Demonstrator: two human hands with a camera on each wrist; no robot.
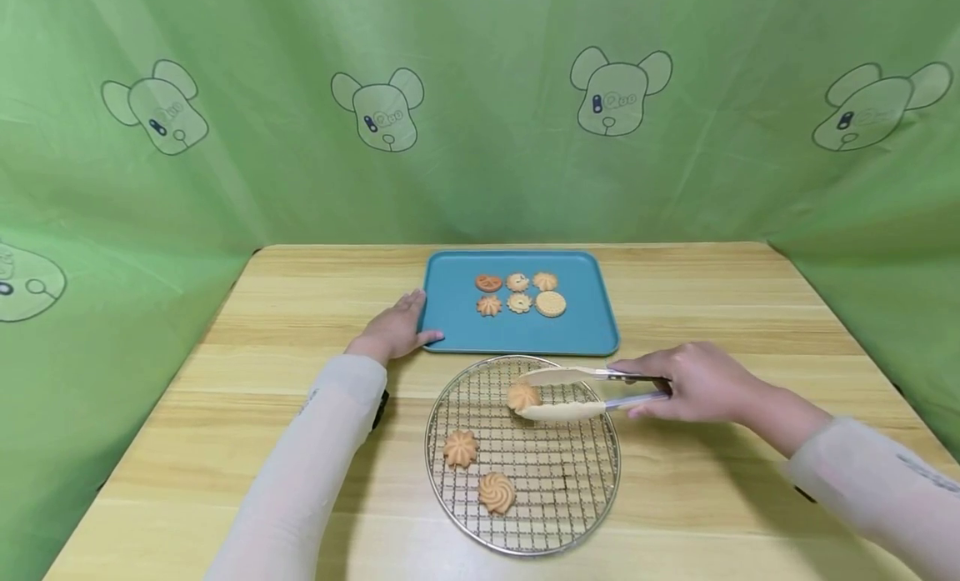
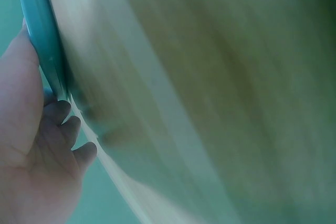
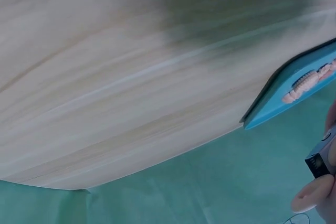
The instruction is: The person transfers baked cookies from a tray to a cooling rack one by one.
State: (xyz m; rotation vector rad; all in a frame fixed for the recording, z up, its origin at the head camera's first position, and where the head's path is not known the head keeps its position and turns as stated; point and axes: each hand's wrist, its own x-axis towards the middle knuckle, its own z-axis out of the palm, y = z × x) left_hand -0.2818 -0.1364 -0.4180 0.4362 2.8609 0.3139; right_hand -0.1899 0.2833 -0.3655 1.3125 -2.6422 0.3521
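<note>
Two cookies [image 1: 460, 449] sit on a round wire rack [image 1: 555, 464], lower centre; the right hand [image 1: 697, 383], wrapped round tongs [image 1: 567, 412], has a third cookie [image 1: 523, 397] between their tips. The left hand [image 1: 397, 327], fingers extended, touches a blue tray [image 1: 452, 302]. Green curtain [image 1: 480, 193] lettering seems "Quo".

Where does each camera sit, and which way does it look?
Head: on the person's head, looking forward and down at the blue tray and wire rack; left hand, right hand and sleeves show.
Left wrist: worn there, looking at the table beside the tray's edge; part of the left hand shows.
Right wrist: worn there, looking across the table toward a green curtain; a little of the right hand shows, lower right.
Head and right wrist views share cookies on the tray.
</note>
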